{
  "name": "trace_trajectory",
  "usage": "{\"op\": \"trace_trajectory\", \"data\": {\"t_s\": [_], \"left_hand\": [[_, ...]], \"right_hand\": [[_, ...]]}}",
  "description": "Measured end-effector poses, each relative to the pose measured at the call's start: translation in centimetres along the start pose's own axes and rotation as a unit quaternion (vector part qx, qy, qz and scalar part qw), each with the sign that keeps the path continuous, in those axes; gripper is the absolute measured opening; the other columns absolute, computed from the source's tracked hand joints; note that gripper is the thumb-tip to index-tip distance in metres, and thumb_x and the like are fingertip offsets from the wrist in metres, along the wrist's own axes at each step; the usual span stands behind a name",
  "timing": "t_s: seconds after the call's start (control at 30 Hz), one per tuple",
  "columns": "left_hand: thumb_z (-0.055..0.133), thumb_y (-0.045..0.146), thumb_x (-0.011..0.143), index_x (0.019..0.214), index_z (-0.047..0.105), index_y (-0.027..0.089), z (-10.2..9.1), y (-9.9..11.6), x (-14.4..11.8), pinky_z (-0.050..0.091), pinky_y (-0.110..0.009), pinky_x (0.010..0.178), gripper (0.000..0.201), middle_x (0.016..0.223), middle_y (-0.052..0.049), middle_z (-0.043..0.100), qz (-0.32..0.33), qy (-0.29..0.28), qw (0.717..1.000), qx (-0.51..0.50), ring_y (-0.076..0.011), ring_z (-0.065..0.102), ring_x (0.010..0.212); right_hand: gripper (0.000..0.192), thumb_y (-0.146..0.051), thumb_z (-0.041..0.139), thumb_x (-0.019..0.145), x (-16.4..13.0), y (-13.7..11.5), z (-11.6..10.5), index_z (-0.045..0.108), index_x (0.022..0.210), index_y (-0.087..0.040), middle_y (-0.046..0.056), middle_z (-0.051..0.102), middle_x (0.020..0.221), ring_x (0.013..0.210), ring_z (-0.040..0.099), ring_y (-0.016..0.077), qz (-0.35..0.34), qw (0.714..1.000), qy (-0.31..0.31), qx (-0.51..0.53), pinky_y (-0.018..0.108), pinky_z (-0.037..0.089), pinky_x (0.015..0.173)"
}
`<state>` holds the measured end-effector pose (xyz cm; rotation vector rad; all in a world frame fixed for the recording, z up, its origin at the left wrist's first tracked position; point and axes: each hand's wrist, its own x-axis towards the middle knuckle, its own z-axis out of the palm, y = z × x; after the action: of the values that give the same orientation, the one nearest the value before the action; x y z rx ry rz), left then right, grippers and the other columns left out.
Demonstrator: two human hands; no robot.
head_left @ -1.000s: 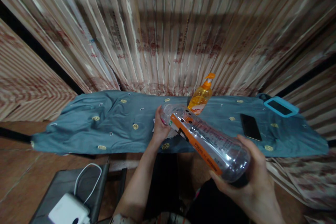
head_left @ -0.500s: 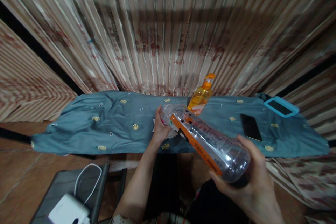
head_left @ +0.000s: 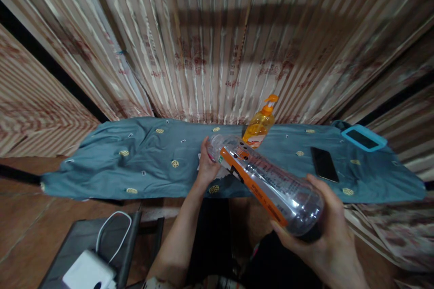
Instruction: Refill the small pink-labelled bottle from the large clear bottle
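Note:
A large clear plastic bottle [head_left: 267, 185] with an orange label band is held tilted above the cloth, its neck toward the far left and its base toward me at the right. My left hand [head_left: 207, 165] grips it at the neck end, the fingers partly hidden behind it. At the base, my right hand [head_left: 327, 230] is wrapped round the bottle from below and the right. Beneath the left hand a whitish flat piece [head_left: 222, 173] shows on the cloth, mostly covered. Behind the bottle stands an orange pump bottle [head_left: 259, 126] of yellow-orange liquid.
A blue-green patterned cloth [head_left: 101, 158] covers the narrow table. At the right lie a dark phone [head_left: 324, 164] and a light-blue framed object [head_left: 364, 138]. A white box with a cable [head_left: 88, 271] rests on a dark stool [head_left: 64, 253], lower left. Striped curtain [head_left: 210, 54] hangs behind.

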<state>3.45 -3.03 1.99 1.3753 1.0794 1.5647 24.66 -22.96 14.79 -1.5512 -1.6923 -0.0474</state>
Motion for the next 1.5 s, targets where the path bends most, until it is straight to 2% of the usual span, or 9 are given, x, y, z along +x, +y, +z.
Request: {"op": "trace_trajectory", "data": {"t_s": [0.17, 0.43, 0.63, 0.9, 1.2, 1.37, 1.5], "left_hand": [[0.088, 0.029, 0.063, 0.146, 0.039, 0.022, 0.0, 0.0, 0.0, 0.039, -0.053, 0.125, 0.096, 0.149, -0.016, 0.054, -0.003, 0.001, 1.0, -0.005, -0.0322, 0.057, 0.138], [0.086, 0.029, 0.066, 0.148, 0.039, 0.022, -0.3, -0.3, -0.1, 0.037, -0.053, 0.126, 0.095, 0.151, -0.016, 0.053, 0.005, -0.005, 1.0, 0.013, -0.0322, 0.055, 0.14], [0.087, 0.027, 0.065, 0.147, 0.041, 0.024, -0.2, -0.2, -0.1, 0.037, -0.052, 0.126, 0.094, 0.149, -0.014, 0.055, 0.008, 0.002, 1.0, 0.014, -0.0305, 0.057, 0.137], [0.085, 0.026, 0.066, 0.147, 0.04, 0.023, -0.2, -0.6, 0.0, 0.035, -0.056, 0.127, 0.093, 0.152, -0.017, 0.053, 0.009, 0.001, 1.0, 0.015, -0.0331, 0.053, 0.143], [0.088, 0.032, 0.065, 0.149, 0.04, 0.025, -0.2, -0.3, 0.0, 0.04, -0.052, 0.124, 0.097, 0.147, -0.013, 0.056, -0.005, -0.005, 1.0, 0.003, -0.03, 0.058, 0.136], [0.089, 0.031, 0.064, 0.147, 0.042, 0.022, -0.2, -0.3, 0.0, 0.037, -0.054, 0.126, 0.096, 0.15, -0.016, 0.054, -0.001, 0.004, 1.0, 0.009, -0.0328, 0.054, 0.141], [0.087, 0.03, 0.066, 0.147, 0.041, 0.022, -0.2, -0.1, -0.1, 0.039, -0.053, 0.125, 0.093, 0.146, -0.016, 0.057, 0.007, -0.004, 1.0, 0.002, -0.0316, 0.059, 0.135]], "right_hand": [[0.093, -0.042, 0.082, 0.082, 0.1, 0.1, 0.1, 0.036, 0.16, -0.024, 0.012, 0.059, 0.14, 0.113, 0.068, 0.0296, -0.022, 1.0, 0.012, 0.003, 0.036, 0.061, 0.081], [0.093, -0.043, 0.081, 0.083, 0.0, -0.2, 0.0, 0.034, 0.161, -0.026, 0.013, 0.056, 0.144, 0.124, 0.062, 0.0336, 0.003, 1.0, 0.0, 0.003, 0.04, 0.06, 0.086], [0.093, -0.044, 0.082, 0.082, -0.1, -0.1, 0.0, 0.035, 0.16, -0.025, 0.013, 0.057, 0.142, 0.12, 0.065, 0.0328, 0.007, 1.0, 0.002, 0.002, 0.041, 0.061, 0.086], [0.093, -0.043, 0.082, 0.082, -0.1, -0.1, 0.0, 0.035, 0.16, -0.024, 0.012, 0.058, 0.142, 0.119, 0.065, 0.0315, 0.005, 1.0, 0.004, 0.004, 0.039, 0.06, 0.086], [0.093, -0.045, 0.082, 0.082, -0.1, -0.1, 0.1, 0.036, 0.16, -0.025, 0.012, 0.059, 0.141, 0.115, 0.067, 0.0308, 0.008, 1.0, 0.008, 0.007, 0.038, 0.061, 0.084], [0.097, -0.043, 0.083, 0.08, -0.1, 0.5, 0.1, 0.035, 0.162, -0.025, 0.012, 0.058, 0.141, 0.114, 0.068, 0.0304, -0.022, 1.0, 0.009, 0.0, 0.036, 0.062, 0.079], [0.099, -0.043, 0.085, 0.079, -0.1, 0.8, 0.1, 0.035, 0.162, -0.022, 0.013, 0.059, 0.139, 0.111, 0.068, 0.0298, -0.046, 0.999, 0.011, -0.002, 0.035, 0.062, 0.077]]}}
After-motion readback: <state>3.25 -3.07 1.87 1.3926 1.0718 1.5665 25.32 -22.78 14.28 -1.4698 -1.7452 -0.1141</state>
